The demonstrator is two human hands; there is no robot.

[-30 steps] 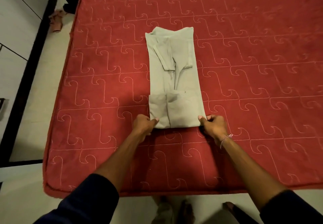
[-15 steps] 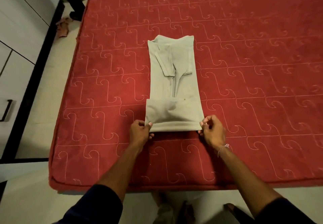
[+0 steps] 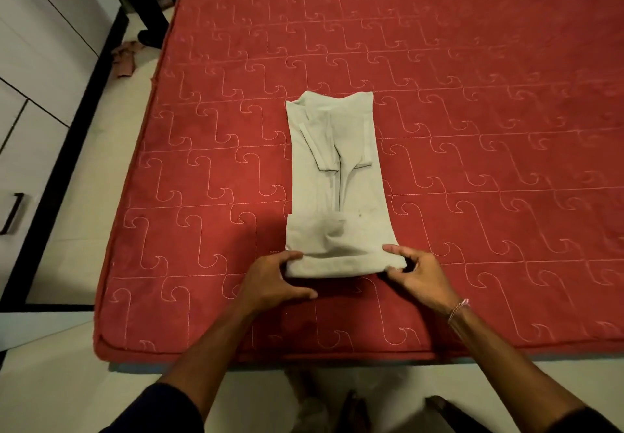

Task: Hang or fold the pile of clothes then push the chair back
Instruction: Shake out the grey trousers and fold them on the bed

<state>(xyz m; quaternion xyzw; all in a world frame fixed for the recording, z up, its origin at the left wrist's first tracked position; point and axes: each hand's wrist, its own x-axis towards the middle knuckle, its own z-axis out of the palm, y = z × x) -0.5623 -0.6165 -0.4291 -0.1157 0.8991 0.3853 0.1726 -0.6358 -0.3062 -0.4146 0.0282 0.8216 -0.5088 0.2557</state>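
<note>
A pale grey-green shirt (image 3: 337, 169) lies folded into a long narrow strip on the red quilted mattress (image 3: 472, 128), its collar end away from me. The near end is rolled or folded up into a thick band. My left hand (image 3: 273, 280) grips the left end of that band, thumb on top. My right hand (image 3: 415, 270) pinches the band's right end between thumb and fingers. No chair or pile of other clothes is in view.
The mattress's near edge (image 3: 270, 356) runs just in front of me, its left edge beside pale floor (image 3: 84, 196). White cupboard doors with a dark handle (image 3: 11, 213) stand at left. A crumpled cloth (image 3: 126, 61) lies on the floor at the far left.
Both hands have lifted the shirt's near end and turned it over away from me, making a thicker fold. The head camera has moved closer and slightly right.
</note>
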